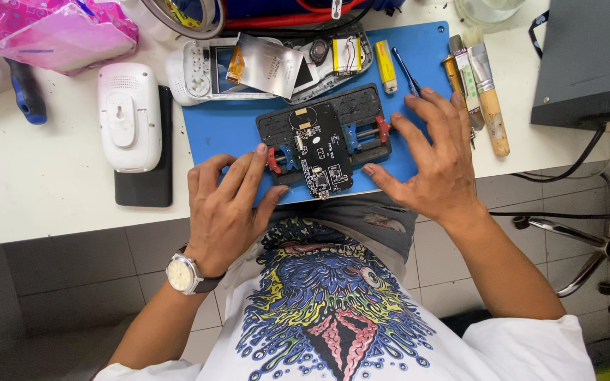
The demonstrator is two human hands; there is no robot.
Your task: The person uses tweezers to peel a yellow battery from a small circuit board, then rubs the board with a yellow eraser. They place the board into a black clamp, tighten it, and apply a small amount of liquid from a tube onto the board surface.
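A crumpled pink plastic package (pixel 58 32) sits at the far left corner of the surface (pixel 37 190), which is white and carries a blue mat (pixel 234 127) in the middle; below its edge the floor is grey tile, and a chrome chair base (pixel 594 247) stands to the right. A white oblong device (pixel 129 116) lies on a dark slab left of the mat, an opened white handheld casing (pixel 199 70) lies at the mat's far edge, and two brushes (pixel 485 92) rest at its right edge, beside a dark grey box (pixel 591 63). On the mat's near half, a black holder with red clamps (pixel 361 120) grips a black circuit board (pixel 323 152), narrow and dotted with small chips. The left hand (pixel 224 212) rests at the holder's left end, fingers loosely spread, grasping nothing. The right hand (pixel 435 159) lies by the right end, fingers wide and empty.
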